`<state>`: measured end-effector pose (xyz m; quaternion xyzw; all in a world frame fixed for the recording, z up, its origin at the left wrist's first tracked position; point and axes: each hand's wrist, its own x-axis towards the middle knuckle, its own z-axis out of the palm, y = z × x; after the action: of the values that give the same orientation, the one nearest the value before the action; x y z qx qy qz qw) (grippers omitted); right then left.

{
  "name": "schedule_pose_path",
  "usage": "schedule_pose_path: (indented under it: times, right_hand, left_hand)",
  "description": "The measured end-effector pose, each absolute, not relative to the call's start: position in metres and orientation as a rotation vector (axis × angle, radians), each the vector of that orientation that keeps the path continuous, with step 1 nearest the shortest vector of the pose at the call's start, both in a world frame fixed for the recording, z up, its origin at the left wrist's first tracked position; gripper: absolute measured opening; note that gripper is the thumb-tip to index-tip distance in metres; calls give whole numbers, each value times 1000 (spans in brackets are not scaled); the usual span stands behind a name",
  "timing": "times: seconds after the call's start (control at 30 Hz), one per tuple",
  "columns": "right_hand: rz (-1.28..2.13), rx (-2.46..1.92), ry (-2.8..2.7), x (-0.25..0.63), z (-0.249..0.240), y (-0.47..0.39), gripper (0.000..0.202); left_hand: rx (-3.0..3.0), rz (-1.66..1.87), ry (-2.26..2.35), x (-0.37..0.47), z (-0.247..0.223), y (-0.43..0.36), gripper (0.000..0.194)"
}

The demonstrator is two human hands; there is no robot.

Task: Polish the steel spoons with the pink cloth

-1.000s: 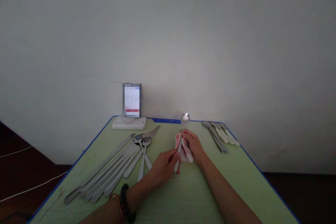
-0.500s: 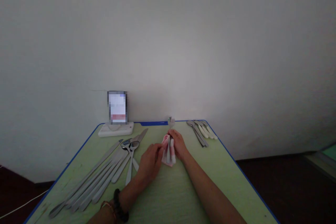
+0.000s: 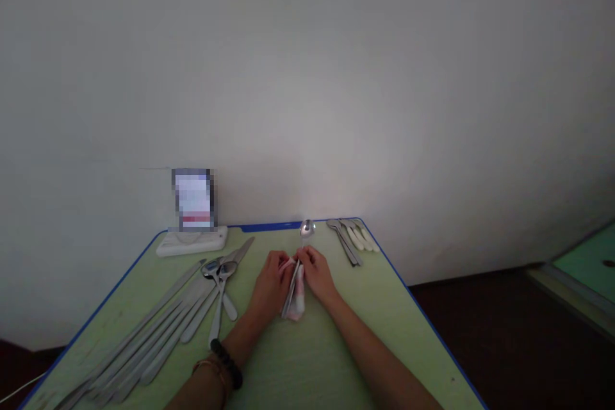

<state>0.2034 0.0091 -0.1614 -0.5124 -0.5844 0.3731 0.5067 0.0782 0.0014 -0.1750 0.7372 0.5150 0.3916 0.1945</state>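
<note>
A metal spoon (image 3: 307, 229) points away from me over the middle of the table, its round bowl facing up beyond my fingers. My right hand (image 3: 319, 277) is closed on the spoon's neck, with part of a pink and white cloth (image 3: 300, 298) beside its fingers. Closed on the cloth's left side, my left hand (image 3: 271, 287) lies against the handle, which runs down between both hands. The cloth hangs folded about the handle; the fingers hide part of it.
Several knives and spoons (image 3: 163, 327) lie piled on the green table (image 3: 307, 371) at left. More metal cutlery (image 3: 343, 240) and pieces with cream handles (image 3: 365, 240) lie at the back right. A blurred-out screen (image 3: 195, 198) stands on a white base (image 3: 192, 243) before the wall.
My left hand has come in closer to the right and taken hold of the cloth at the handle. The spoon's bowl has turned to face up. The view has shifted right.
</note>
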Motion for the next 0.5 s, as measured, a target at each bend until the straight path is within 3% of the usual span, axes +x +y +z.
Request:
schedule_pose_path:
  times: [0.2, 0.33, 0.5]
  right_hand:
    - [592, -1397, -1441, 246, -118, 13, 33]
    - [240, -1618, -1782, 285, -87, 22, 29]
    - [-18, -2136, -2068, 306, -91, 25, 27]
  left_hand:
    - [2073, 906, 1466, 82, -177, 9, 9]
    - [2084, 824, 1483, 82, -173, 10, 8]
    - [2107, 775, 1481, 81, -171, 10, 8]
